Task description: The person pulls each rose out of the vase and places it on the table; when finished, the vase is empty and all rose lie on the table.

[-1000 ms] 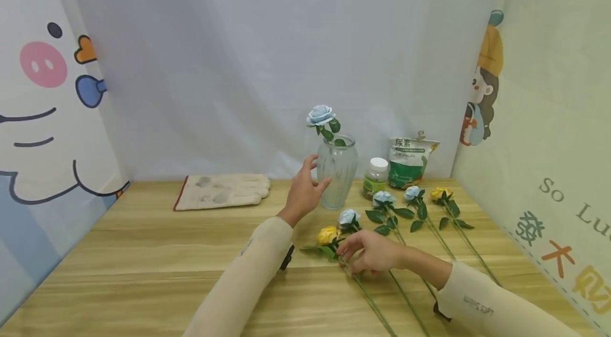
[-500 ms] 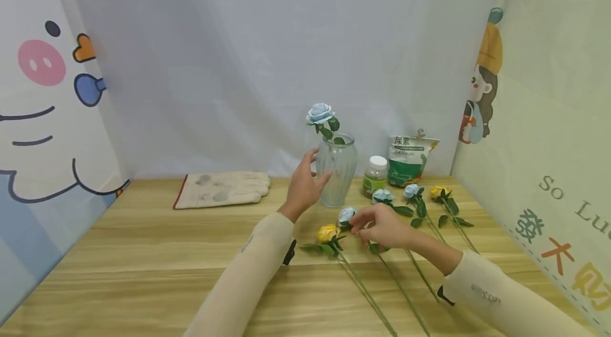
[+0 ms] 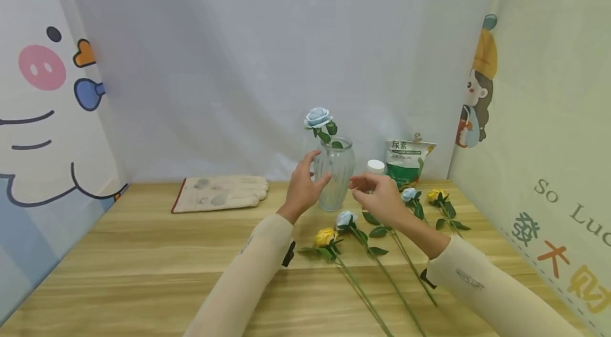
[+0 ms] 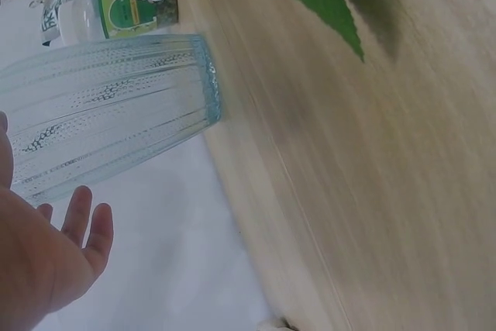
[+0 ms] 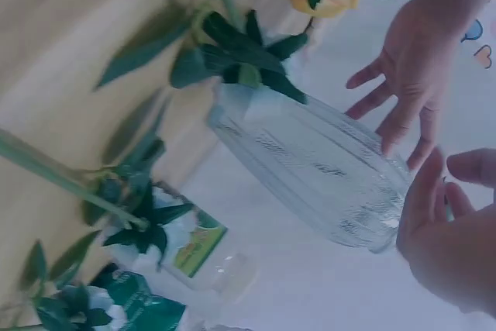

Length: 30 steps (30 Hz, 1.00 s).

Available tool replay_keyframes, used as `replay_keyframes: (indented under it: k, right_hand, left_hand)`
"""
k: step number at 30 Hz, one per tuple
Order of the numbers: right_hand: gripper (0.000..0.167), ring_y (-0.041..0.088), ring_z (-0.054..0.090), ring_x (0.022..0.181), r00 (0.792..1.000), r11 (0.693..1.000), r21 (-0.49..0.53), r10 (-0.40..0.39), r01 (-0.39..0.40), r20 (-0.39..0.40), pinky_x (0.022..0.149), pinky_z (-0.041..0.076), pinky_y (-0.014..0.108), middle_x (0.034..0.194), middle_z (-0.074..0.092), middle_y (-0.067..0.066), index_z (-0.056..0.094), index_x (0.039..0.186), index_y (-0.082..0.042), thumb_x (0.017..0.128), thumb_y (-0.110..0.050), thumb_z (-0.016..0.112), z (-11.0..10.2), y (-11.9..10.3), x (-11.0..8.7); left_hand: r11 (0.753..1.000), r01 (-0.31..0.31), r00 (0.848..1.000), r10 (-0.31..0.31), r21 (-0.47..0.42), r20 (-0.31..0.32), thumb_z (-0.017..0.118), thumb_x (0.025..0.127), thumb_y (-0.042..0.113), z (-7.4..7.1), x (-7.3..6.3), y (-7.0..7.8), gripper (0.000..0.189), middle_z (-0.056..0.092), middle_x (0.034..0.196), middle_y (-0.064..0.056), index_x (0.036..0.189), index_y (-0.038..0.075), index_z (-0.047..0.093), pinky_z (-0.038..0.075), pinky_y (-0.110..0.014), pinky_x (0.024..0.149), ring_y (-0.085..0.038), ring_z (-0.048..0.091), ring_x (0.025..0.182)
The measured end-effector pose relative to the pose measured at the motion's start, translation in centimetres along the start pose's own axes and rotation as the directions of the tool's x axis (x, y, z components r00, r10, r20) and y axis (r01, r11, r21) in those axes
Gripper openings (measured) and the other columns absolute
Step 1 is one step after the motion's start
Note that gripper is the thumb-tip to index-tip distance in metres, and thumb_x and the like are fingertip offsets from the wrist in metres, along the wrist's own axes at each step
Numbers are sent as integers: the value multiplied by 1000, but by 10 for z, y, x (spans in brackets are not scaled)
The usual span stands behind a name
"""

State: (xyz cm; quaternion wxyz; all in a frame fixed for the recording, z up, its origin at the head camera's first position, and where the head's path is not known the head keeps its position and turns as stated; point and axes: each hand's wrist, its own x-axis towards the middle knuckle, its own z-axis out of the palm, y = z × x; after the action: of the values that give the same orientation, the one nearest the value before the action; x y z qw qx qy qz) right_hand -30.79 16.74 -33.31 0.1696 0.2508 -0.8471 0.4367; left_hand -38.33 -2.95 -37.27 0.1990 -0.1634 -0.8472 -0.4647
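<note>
A ribbed clear glass vase [image 3: 335, 175] stands upright on the table, with one light-blue rose [image 3: 317, 118] leaning out over its left rim. My left hand [image 3: 304, 188] is beside the vase's left side, thumb and fingers spread. In the left wrist view its fingertips [image 4: 99, 230] lie along the glass. On the vase's other side is my right hand [image 3: 382, 200], fingers loosely bent with nothing between them. Below the hands lie a yellow rose [image 3: 325, 237] and a blue rose [image 3: 346, 219]. The right hand hides the bloom of another rose, whose stem [image 3: 406, 252] shows.
Behind the right hand is a white-capped jar [image 3: 376, 166], beside a green-and-white clipped bag [image 3: 404, 162]. Another blue rose [image 3: 409, 195] and yellow rose [image 3: 436, 196] lie at the right. A pair of cream gloves [image 3: 221, 192] lies back left, before a pale curtain [image 3: 215, 61].
My right hand has moved from the yellow rose's stem up past the blue rose to the vase's right side. My left hand has stayed at the vase.
</note>
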Motion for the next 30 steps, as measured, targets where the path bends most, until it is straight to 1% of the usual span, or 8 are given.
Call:
replay_keyframes:
  k: [4,9,10,12,15,17,23,30]
  right_hand:
    - [25,28,68,92,997,998,-51,-51,48,-61,77,56,44,104,72,18,70,113,2,89,1,63,2,-12,16]
    - [26,33,65,96,983,980,-141,-153,138,-99,73,55,45,108,70,19,71,112,3,86,4,62,7,-17,37]
    - [26,34,64,91,980,974,-164,-173,154,-103,70,54,45,109,69,20,71,111,4,86,4,62,8,-16,42]
    - [24,36,63,96,971,959,-217,-209,181,-115,76,53,48,112,67,20,71,109,5,86,3,63,10,-16,51]
    - [22,38,60,103,969,945,-273,-218,179,-120,86,49,51,116,65,21,71,106,5,86,2,64,12,-18,65]
    - [22,39,58,112,971,941,-294,-208,167,-116,96,45,54,118,65,21,71,106,5,86,1,65,14,-19,75]
    - [23,38,58,114,990,947,-305,-125,100,-62,97,45,52,118,66,20,70,111,4,89,0,64,17,-17,99]
    - [26,33,62,97,1000,959,-283,-12,15,12,76,49,41,120,67,20,69,116,3,92,-3,63,27,-20,122]
  left_hand:
    - [1000,4,1000,-4,14,-1,70,93,34,-1,0,-1,64,50,143,-13,149,23,40,53,-43,86,-31,62,107]
    - [1000,-2,1000,1,22,6,69,94,34,0,0,-2,65,49,143,-14,150,21,39,53,-44,84,-31,62,105]
    - [1000,-2,1000,2,24,8,69,94,34,0,0,-2,65,49,143,-15,150,21,38,53,-43,84,-31,62,105]
    - [1000,-1,1000,1,29,13,69,94,34,0,0,-2,65,48,143,-15,150,22,38,53,-43,83,-31,63,104]
    - [999,4,1000,-5,32,18,69,94,35,1,0,-2,65,48,144,-15,150,22,37,53,-43,83,-31,63,104]
    - [999,10,1000,-11,31,23,68,94,34,0,0,-2,65,48,144,-14,150,22,37,53,-44,83,-31,63,105]
    - [999,22,998,-24,40,50,67,96,34,-1,-2,-1,65,46,147,-12,152,23,36,53,-44,84,-32,62,107]
    - [998,20,998,-24,55,58,66,96,35,-4,-1,-1,66,46,146,-14,152,21,35,53,-44,84,-30,62,107]
